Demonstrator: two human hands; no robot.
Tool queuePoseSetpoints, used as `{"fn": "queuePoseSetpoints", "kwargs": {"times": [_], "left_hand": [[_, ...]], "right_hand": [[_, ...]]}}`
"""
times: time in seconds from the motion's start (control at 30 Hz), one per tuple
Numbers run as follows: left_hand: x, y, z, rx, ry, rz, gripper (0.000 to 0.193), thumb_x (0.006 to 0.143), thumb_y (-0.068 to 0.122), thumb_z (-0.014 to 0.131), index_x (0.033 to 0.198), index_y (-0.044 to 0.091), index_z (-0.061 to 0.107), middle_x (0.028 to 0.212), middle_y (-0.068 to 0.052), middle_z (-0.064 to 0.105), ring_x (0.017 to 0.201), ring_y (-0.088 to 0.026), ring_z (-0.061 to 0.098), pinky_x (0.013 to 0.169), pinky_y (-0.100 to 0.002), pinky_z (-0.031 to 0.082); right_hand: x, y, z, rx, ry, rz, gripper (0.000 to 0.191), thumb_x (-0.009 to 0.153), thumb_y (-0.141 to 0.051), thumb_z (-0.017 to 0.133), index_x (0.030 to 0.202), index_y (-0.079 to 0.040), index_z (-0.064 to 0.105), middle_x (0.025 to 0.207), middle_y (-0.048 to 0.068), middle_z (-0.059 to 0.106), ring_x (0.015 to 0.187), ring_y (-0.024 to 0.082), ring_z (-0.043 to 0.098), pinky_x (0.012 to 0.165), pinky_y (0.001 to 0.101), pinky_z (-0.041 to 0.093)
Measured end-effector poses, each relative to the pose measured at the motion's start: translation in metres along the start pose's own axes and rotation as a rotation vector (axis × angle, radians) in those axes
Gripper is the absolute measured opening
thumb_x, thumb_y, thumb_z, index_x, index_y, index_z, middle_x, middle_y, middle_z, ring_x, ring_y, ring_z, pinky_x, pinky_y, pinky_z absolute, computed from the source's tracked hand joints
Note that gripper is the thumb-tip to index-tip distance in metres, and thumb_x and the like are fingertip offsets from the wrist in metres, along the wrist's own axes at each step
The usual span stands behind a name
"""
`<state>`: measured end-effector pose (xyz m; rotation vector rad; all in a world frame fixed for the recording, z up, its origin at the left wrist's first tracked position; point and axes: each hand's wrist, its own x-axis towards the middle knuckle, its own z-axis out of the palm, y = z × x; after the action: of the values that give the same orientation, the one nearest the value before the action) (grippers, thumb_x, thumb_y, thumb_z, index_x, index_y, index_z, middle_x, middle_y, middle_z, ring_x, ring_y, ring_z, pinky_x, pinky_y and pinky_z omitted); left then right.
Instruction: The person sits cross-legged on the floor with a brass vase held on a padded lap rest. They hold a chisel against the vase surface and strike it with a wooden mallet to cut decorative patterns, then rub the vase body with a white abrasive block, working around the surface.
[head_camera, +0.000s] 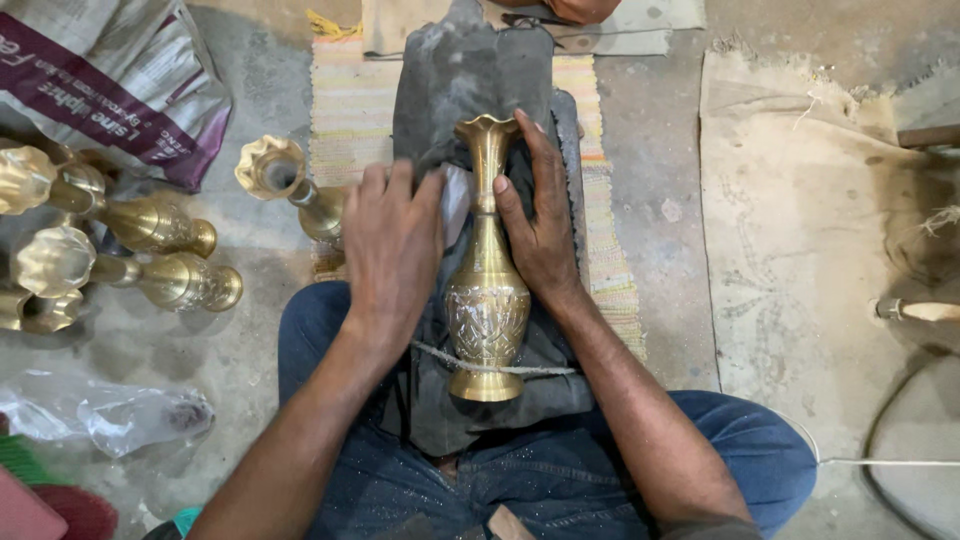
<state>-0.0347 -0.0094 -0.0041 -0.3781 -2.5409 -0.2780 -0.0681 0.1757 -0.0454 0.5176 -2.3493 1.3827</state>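
From the head camera, a brass vase (487, 270) lies on a dark cloth (455, 75) across the person's lap. The right hand (540, 225) grips its neck; the left hand (392, 245) rests flat and open beside it. More brass vases (150, 250) lie on the floor to the left, near a clear plastic bag (110, 415).

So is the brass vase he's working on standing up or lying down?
Lying down: the brass vase rests lengthwise on the dark cloth, mouth pointing away.
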Motion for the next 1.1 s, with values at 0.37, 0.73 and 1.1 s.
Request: {"fn": "queuePoseSetpoints", "kwargs": {"times": [0.37,0.73,1.1], "left_hand": [[0.012,0.002,-0.009,-0.018,-0.01,-0.045,0.017,0.093,0.011,0.074,0.11,0.007,0.074,0.104,-0.012,0.065,0.099,-0.03,0.061,0.087,-0.047,0.049],[-0.006,0.004,-0.016,-0.057,0.002,-0.062,0.021,0.092,0.011,0.073,0.112,0.006,0.075,0.103,-0.014,0.064,0.098,-0.032,0.058,0.085,-0.047,0.047],[-0.041,0.008,-0.024,-0.015,-0.026,-0.09,0.026,0.089,0.013,0.072,0.115,0.008,0.075,0.099,-0.011,0.063,0.096,-0.029,0.058,0.087,-0.049,0.049]], "right_hand": [[0.0,0.001,0.001,-0.001,0.005,0.017,0.058,0.115,-0.031,0.052,0.165,-0.013,0.031,0.171,0.011,0.037,0.162,0.03,0.032,0.136,0.0451,0.026],[0.001,-0.001,0.002,0.033,0.006,0.003,0.058,0.115,-0.032,0.051,0.166,-0.014,0.031,0.171,0.01,0.036,0.163,0.029,0.034,0.137,0.0447,0.028],[0.001,-0.001,0.0,-0.008,0.011,0.021,0.057,0.115,-0.029,0.052,0.166,-0.012,0.031,0.17,0.012,0.037,0.162,0.03,0.033,0.136,0.0452,0.027]]}}
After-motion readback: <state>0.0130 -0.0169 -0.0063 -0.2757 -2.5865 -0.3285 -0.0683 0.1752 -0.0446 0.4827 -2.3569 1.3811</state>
